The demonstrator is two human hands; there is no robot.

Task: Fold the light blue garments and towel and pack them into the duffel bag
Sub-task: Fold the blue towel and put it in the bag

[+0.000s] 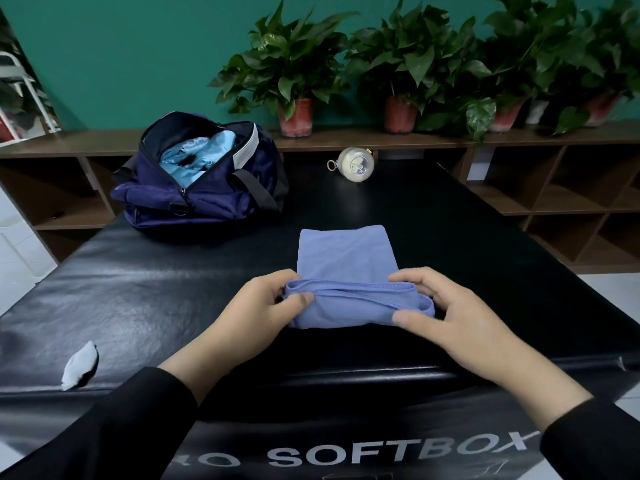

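Both my hands, left point(273, 299) and right point(446, 306), pinch the near end of the towel point(346, 258) mid-fold on the worktop point(173, 299), light blue garments point(194, 154) already inside the open duffel bag point(201, 202), towel left to pack.

Teal wall point(138, 46) at far side. Low brown cubby shelving point(571, 188) runs along it, potted plants point(294, 74) on top. Pale tiled floor point(17, 244) at left. Black padded table point(173, 299) in near ground.
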